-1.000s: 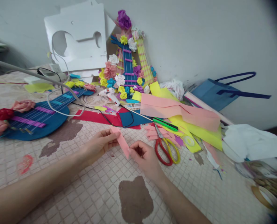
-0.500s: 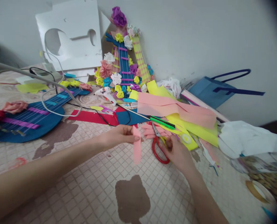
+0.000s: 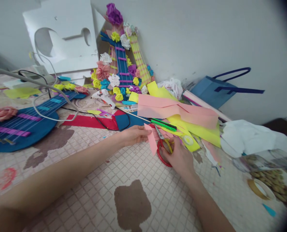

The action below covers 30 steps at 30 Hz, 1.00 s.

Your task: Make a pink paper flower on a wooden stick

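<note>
pinching pink strip (image 3: 151,140) in left hand (image 3: 136,134), at nine o'clock from scissors (image 3: 161,135); gripping those in right hand (image 3: 180,156). already cut narrow, seemingly, but loose and showing no further snip, with other strips (image 3: 168,134) at one o'clock.

"How many scissors (image 3: 161,136)?"
"One pair."
"Hands?"
"Two: left hand (image 3: 135,134) left of the scissors, right hand (image 3: 181,156) on them."
"Held pink strips?"
"One pink strip (image 3: 152,140), just left of the scissors."
"Beyond the scissors?"
"One green cutter (image 3: 164,124), one glue gun (image 3: 107,97) farther left, one blue bag (image 3: 210,91) farther right."
"Brown tape rolls?"
"One brown tape roll (image 3: 254,190), well right of the scissors."
</note>
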### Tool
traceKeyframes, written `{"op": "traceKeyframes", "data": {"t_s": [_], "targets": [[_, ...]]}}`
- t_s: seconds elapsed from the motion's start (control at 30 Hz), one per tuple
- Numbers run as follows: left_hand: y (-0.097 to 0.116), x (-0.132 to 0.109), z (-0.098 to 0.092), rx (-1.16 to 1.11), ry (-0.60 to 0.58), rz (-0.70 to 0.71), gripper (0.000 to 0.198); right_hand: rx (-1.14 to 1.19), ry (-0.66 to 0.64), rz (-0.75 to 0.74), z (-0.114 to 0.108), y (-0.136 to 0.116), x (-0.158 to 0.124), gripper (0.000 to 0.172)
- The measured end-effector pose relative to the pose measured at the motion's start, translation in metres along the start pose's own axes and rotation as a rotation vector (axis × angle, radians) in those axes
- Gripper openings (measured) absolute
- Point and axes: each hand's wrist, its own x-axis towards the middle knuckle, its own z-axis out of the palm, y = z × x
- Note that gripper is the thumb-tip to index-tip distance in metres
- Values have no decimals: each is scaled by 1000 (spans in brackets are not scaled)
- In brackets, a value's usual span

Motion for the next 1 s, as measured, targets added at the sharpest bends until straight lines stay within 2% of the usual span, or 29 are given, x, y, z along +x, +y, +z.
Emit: {"op": "traceKeyframes", "data": {"t_s": [0.27,0.47,0.6,0.73,0.83,0.9,1.0], "targets": [[-2,1,-1,-1,8,3,23,-55,12,97,-7,26,-3,38],[-3,3,-3,11,11,12,28,-83,16,121,-10,61,-16,42],[-3,3,-4,27,2,9,30,-23,-33,-27,-19,66,-12,35],[-1,0,-1,43,-30,15,29,91,108,-179,-27,39,16,18],[0,-2,0,53,-44,27,29,217,61,-462,-24,11,46,9],[-1,-1,0,59,-44,38,30,195,18,-605,-20,-2,64,11],[-4,1,-1,65,-37,53,33,126,-86,-702,-13,-12,82,14]]}}
